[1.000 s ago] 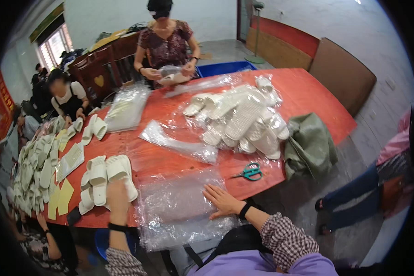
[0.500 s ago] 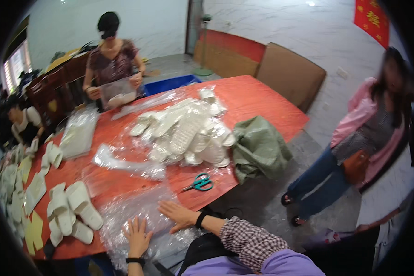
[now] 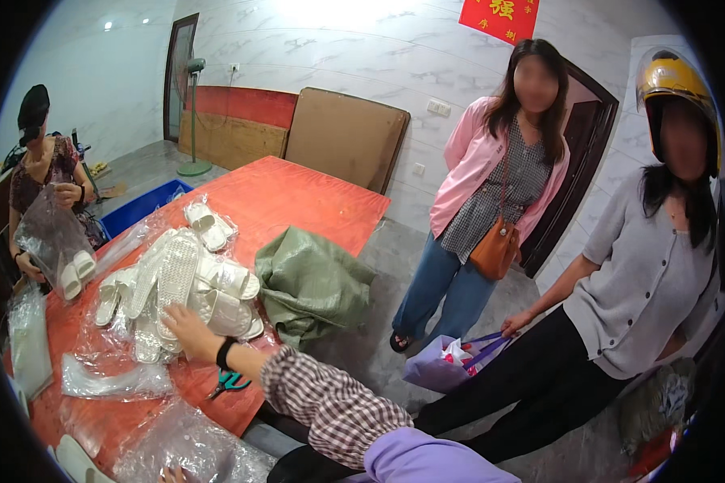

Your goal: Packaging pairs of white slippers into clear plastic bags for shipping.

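My right hand [image 3: 192, 334] reaches over the near edge of a heap of white slippers [image 3: 176, 270], many of them in clear plastic bags. Its fingers look stretched out, and no slipper is gripped in them; whether they touch the heap I cannot tell. Only the fingertips of my left hand [image 3: 171, 475] show at the lower edge, lying apart on a clear plastic bag [image 3: 189, 443]. Scissors with teal handles [image 3: 230, 381] lie on the red table [image 3: 314, 201] beside my right wrist. More clear plastic wrapping [image 3: 117, 378] lies left of my right hand.
A green woven sack [image 3: 314, 282] sits at the table's right edge. Across the table a person [image 3: 48, 173] holds a bag with slippers. To the right stand a person in pink [image 3: 491, 177] and a helmeted person [image 3: 636, 274] holding a purple bag [image 3: 443, 362].
The view has swung right, bringing the helmeted person into sight. My right hand has left the plastic and moved forward to the slipper heap. My left hand has mostly gone out of view.
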A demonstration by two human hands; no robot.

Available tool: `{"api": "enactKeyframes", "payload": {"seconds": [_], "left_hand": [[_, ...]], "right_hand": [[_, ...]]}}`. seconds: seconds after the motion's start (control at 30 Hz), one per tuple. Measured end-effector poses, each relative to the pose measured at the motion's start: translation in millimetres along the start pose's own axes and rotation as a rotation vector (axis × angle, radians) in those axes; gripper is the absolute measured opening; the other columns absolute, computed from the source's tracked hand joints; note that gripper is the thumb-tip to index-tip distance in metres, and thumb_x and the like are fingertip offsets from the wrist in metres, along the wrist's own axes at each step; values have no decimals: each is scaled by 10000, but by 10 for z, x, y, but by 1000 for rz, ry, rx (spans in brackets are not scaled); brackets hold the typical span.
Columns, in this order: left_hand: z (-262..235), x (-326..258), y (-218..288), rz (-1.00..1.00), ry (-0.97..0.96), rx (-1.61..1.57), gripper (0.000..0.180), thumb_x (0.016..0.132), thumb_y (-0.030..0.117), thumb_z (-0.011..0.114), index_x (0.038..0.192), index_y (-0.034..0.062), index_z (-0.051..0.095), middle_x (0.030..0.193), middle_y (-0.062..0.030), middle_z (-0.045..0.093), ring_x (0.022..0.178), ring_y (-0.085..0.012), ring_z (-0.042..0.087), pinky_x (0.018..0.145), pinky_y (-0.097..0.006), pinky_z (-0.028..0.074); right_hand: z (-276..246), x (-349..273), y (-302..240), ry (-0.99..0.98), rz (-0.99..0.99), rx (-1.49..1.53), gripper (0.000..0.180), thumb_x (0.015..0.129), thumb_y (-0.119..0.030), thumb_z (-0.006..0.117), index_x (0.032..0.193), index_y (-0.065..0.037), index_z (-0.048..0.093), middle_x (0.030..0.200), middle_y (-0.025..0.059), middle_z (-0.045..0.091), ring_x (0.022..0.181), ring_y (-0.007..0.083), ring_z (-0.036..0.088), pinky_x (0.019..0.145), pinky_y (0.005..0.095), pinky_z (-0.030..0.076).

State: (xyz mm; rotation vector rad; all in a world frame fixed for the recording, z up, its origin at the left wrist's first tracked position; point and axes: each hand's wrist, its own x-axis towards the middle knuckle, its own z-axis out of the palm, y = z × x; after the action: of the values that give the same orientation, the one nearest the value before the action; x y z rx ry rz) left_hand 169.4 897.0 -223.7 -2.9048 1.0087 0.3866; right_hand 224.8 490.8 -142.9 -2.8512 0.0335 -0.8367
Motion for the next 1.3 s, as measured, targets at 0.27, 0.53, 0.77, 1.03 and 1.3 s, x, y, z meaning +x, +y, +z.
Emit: {"api": "enactKeyframes", "payload": {"seconds": [0.27,0.53,0.77,1.03,1.3], "left_hand": [[-111,8,143,20,-25,-100,731,907,488,510,1484,115,265,1521,-186,259,1371,-436,239,1096,-623,151],[-95,73,179,18,107,-283,677,811,398,659,1389,141,417,1498,-146,281,1388,-420,182,1101,-631,82],[-7,151,244,75,213,-262,678,788,382,683,1377,163,431,1481,-129,305,1384,-408,194,1103,-620,100],[205,10,98,47,235,-285,647,820,454,639,1376,185,449,1493,-118,303,1387,-421,197,1088,-654,97],[45,235,237,37,-102,-46,658,858,448,592,1419,168,394,1479,-113,348,1358,-360,304,1062,-666,180]], "right_hand": [[300,324,701,-103,-86,-486,672,787,-173,602,1421,-236,390,1492,102,316,1393,348,247,1104,577,221],[320,766,880,36,-192,-433,46,692,-198,631,702,-167,662,684,58,629,747,244,639,711,377,486],[-721,1254,774,222,-251,-293,195,818,-80,550,1011,-107,558,890,72,640,878,269,632,791,402,477],[-2222,1284,-474,-235,-256,145,391,854,-41,538,1222,5,414,894,236,613,879,398,596,725,431,463],[-1663,1242,-1246,-965,-466,597,507,919,-222,568,1342,13,418,993,120,635,954,162,575,858,327,456]]}}
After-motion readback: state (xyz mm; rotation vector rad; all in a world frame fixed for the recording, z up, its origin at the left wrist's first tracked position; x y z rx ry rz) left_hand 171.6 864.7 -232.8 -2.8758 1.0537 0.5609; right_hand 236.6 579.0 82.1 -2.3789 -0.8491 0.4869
